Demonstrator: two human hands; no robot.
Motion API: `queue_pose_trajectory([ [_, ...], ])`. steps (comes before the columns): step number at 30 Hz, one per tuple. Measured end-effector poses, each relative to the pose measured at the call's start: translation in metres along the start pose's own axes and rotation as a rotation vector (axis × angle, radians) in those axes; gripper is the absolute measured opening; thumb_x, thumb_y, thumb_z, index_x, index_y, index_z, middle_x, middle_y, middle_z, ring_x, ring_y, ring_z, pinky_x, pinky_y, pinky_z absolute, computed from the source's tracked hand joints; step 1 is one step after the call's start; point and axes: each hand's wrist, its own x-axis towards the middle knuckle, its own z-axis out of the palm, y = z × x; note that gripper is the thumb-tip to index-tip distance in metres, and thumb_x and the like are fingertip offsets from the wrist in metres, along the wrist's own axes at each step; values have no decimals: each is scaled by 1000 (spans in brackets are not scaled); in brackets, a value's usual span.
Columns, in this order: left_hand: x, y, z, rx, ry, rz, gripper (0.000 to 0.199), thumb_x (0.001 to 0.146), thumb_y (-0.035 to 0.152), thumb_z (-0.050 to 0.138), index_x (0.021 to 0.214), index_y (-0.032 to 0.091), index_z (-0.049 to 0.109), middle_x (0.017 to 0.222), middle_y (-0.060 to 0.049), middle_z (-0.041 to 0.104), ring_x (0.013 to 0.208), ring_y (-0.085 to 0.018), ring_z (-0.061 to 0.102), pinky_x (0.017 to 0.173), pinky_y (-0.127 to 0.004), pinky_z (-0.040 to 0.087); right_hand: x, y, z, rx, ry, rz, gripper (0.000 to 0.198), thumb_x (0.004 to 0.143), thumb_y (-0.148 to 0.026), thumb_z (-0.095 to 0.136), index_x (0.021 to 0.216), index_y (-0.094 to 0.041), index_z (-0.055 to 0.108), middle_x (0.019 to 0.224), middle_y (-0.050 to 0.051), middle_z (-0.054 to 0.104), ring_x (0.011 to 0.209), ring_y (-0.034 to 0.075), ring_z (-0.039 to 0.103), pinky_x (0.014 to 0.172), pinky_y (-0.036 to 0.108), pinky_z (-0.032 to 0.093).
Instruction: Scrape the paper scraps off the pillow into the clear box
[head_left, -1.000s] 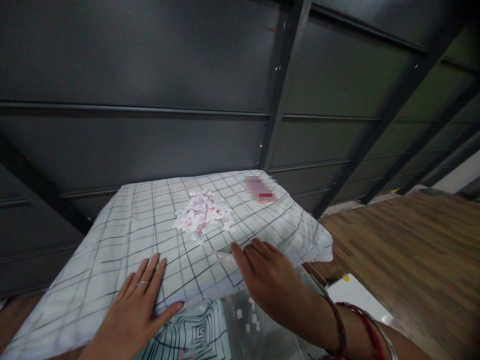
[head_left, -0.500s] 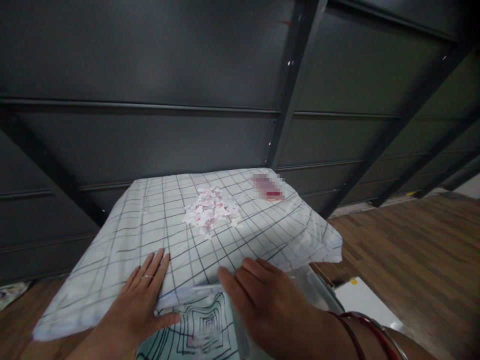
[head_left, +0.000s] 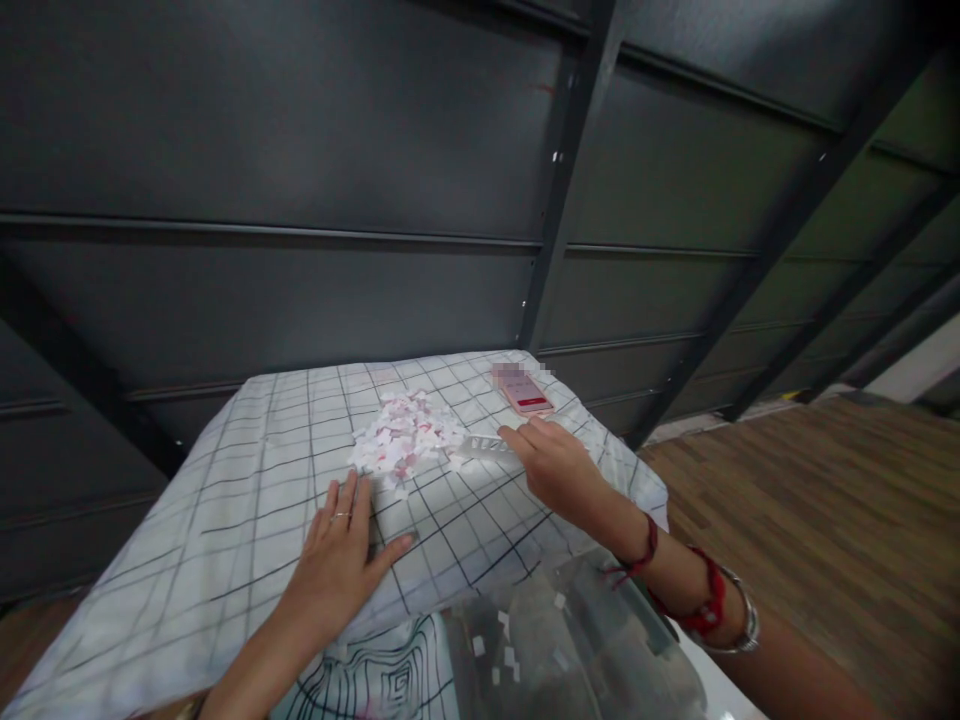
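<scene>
A loose pile of white and pinkish paper scraps lies on the white cloth with dark check lines. My left hand rests flat on the cloth at the pile's near edge, fingers stretched out and nothing in them. To the right of the pile, my right hand is closed around one end of a flat whitish strip with cut-outs or markings along it. The strip's far end reaches the pile's right edge. Most of its held end is hidden by my fingers.
Behind my right hand lies a phone. A translucent plastic box with several scraps inside stands at the near edge, beside a patterned cloth. Dark metal panels rise behind; a wooden floor shows at right.
My right hand has moved forward from the near edge to beside the pile, bringing the strip into view. My left hand has slid forward, closer to the scraps. More of the plastic box shows.
</scene>
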Motion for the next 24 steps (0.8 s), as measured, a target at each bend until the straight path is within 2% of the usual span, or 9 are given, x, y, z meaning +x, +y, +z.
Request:
queue_pose_trajectory([
  [3,5,9,2,2,21,-34,95,80,74,27,141,1,31,149,-24,29,139,-38,22,108,-52,31,-1,0,3,11,-18,-10,37,73,5,39,95,-14,61,75,6,62,73,18,50,67,30,36],
  [9,-1,12,2,38,68,-27,97,79,74,27,140,-1,31,147,-25,32,138,-37,24,109,-50,30,-7,8,-7,53,-16,-25,39,71,5,39,99,-13,59,75,6,60,73,18,47,65,30,33],
  [13,-2,11,4,49,69,-33,99,78,76,26,138,-3,33,146,-26,33,138,-37,24,109,-50,30,-7,-1,-11,99,3,-99,38,73,4,38,99,-14,58,71,4,56,69,17,42,62,30,30],
  [18,-1,7,9,77,50,-59,104,73,80,30,137,-3,37,145,-27,35,136,-38,28,109,-50,31,15,-26,-7,149,10,-231,31,82,-3,37,101,-16,57,70,2,55,69,15,39,62,30,27],
  [24,-3,9,5,114,37,-47,103,73,79,29,134,-3,40,143,-27,37,135,-37,32,108,-50,32,41,-41,0,160,27,-278,25,88,-7,36,97,-15,58,72,3,57,72,16,42,65,31,26],
])
